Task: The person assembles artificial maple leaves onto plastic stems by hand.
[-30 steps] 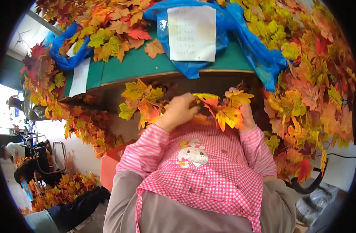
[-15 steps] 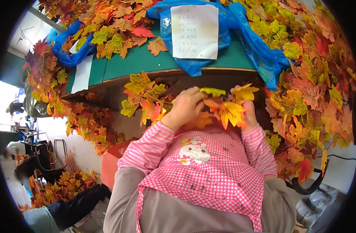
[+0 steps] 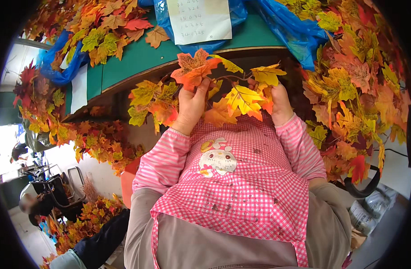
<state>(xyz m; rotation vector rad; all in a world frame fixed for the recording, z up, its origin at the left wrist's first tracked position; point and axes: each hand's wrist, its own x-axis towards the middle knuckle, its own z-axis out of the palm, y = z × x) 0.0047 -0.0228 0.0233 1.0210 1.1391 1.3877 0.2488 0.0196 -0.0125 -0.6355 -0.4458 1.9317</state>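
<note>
An artificial maple leaf garland with a brown stem stretches between my hands, above my lap. My left hand is closed on it, with the thumb raised against an orange-red leaf. The fingers behind that leaf are hidden. My right hand is closed on the garland's other side, beside a yellow leaf, its fingertips partly covered by leaves. Past my left wrist hangs a cluster of yellow and orange leaves.
Ahead is a green table with blue plastic bags and a handwritten sheet. Leaf garlands heap up on the right and hang at the left. Another person's dark-clothed leg extends at lower left.
My left hand has moved left and turned, so its thumb shows. The orange-red leaf has risen above it. The hands are farther apart, and more of the stem shows between them.
</note>
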